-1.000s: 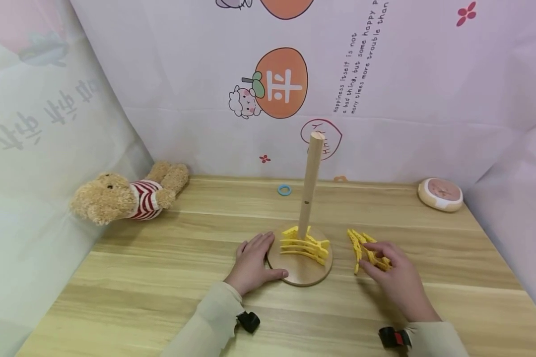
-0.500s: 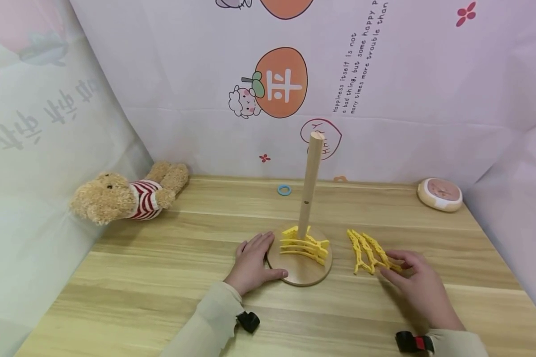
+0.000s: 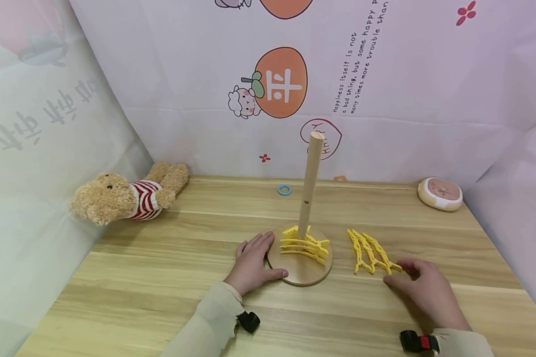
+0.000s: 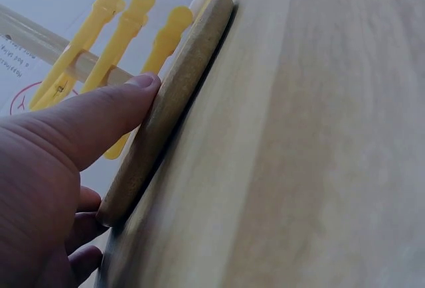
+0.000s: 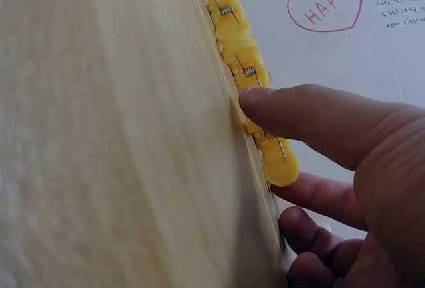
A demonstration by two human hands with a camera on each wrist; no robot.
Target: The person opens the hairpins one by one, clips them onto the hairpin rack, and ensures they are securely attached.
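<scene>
My left hand (image 3: 252, 263) holds the left rim of a round wooden base (image 3: 301, 275), thumb over the edge. From this base rises an upright wooden pole (image 3: 311, 183). Several yellow hair clips (image 3: 305, 248) sit crosswise at the pole's foot; in the left wrist view, clips (image 4: 123, 29) appear clamped around it. To the right, three more yellow hair clips lie side by side on the table. With thumb and index finger, my right hand (image 3: 429, 292) pinches the handle end of the rightmost hair clip (image 3: 379, 248). Metal springs show on these clips (image 5: 247, 72) in the right wrist view.
A small blue ring (image 3: 284, 190) lies behind the pole. At the back left is a teddy bear (image 3: 147, 198) in a striped top. A round-cornered beige and white object (image 3: 440, 194) stands at the back right. Printed cloth walls (image 3: 187, 89) enclose the wooden table (image 3: 183, 277).
My right hand has moved right and toward me, off the clips it was covering, to the end of the rightmost one. The clips now lie spread out. My left hand stays put.
</scene>
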